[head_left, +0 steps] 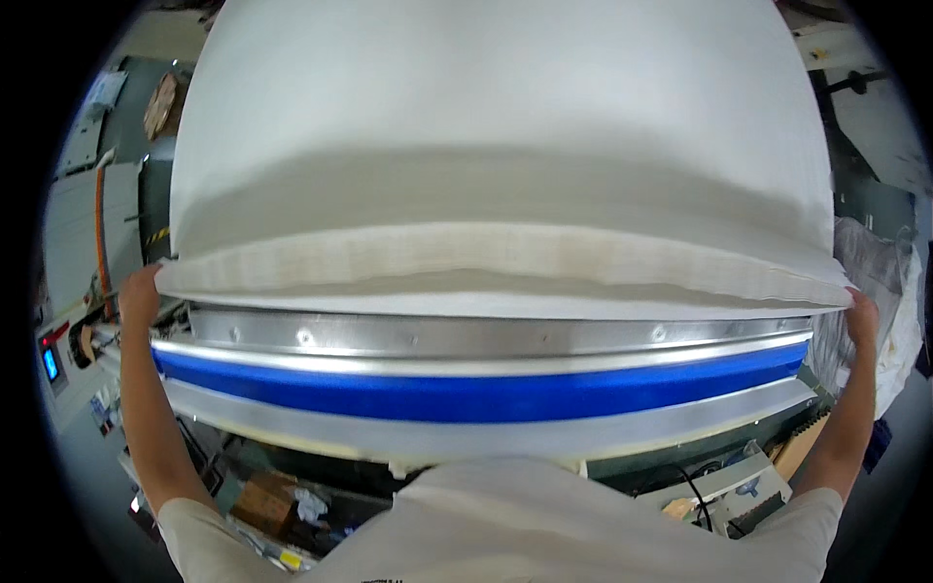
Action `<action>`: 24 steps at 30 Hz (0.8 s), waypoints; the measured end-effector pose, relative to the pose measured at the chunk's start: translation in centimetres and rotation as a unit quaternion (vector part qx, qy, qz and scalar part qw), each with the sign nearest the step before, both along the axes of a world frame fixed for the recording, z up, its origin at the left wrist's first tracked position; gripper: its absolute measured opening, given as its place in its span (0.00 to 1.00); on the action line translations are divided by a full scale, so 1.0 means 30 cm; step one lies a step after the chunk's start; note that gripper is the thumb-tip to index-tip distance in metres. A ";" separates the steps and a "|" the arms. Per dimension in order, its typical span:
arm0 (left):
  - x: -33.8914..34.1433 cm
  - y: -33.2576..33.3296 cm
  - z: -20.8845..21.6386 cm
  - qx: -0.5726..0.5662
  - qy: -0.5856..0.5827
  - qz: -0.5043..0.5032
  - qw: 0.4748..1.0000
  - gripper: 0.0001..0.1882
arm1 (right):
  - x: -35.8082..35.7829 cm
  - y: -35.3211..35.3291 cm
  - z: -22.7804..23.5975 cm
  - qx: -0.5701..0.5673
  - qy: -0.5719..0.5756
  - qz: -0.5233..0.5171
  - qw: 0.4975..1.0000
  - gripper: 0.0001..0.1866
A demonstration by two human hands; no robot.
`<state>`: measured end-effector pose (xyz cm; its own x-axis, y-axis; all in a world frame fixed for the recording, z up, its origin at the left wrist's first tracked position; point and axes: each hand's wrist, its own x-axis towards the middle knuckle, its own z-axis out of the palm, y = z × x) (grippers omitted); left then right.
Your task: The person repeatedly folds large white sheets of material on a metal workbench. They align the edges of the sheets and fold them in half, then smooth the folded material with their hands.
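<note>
A wide white sheet (505,87) of cloth-like or paper-like material spreads across the view. Its near edge is raised in a long fold that sags slightly in the middle. At the left corner of this edge, my left hand (140,297) is closed on the sheet. My right hand (862,319) grips the opposite corner, its fingertips partly hidden by the material. Both arms are stretched wide. Just below the sheet's edge runs a metal bar (486,338) with screws, then a blue roller or strip (466,396).
A pale metal ledge (321,428) lies between the blue strip and my body. To the left are a small lit screen (51,363) and an orange tube (101,228). Crumpled clear plastic (875,282) hangs at right. Below sit a cardboard box (264,505) and a cable-strewn unit (729,491).
</note>
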<state>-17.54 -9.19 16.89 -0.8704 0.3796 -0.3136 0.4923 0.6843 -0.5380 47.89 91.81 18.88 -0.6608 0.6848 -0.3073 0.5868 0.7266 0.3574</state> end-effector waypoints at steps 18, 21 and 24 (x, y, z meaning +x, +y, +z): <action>0.535 -0.232 -0.258 -0.368 -0.324 0.010 0.871 0.08 | 0.369 -0.388 -0.140 -0.047 -0.403 0.078 0.911 0.09; 0.542 -0.262 -0.308 -0.366 -0.346 0.027 0.864 0.10 | 0.358 -0.419 -0.195 -0.051 -0.480 0.071 0.873 0.08; 0.535 -0.296 -0.370 -0.399 -0.359 0.048 0.843 0.12 | 0.446 -0.373 -0.234 -0.062 -0.514 0.090 0.851 0.13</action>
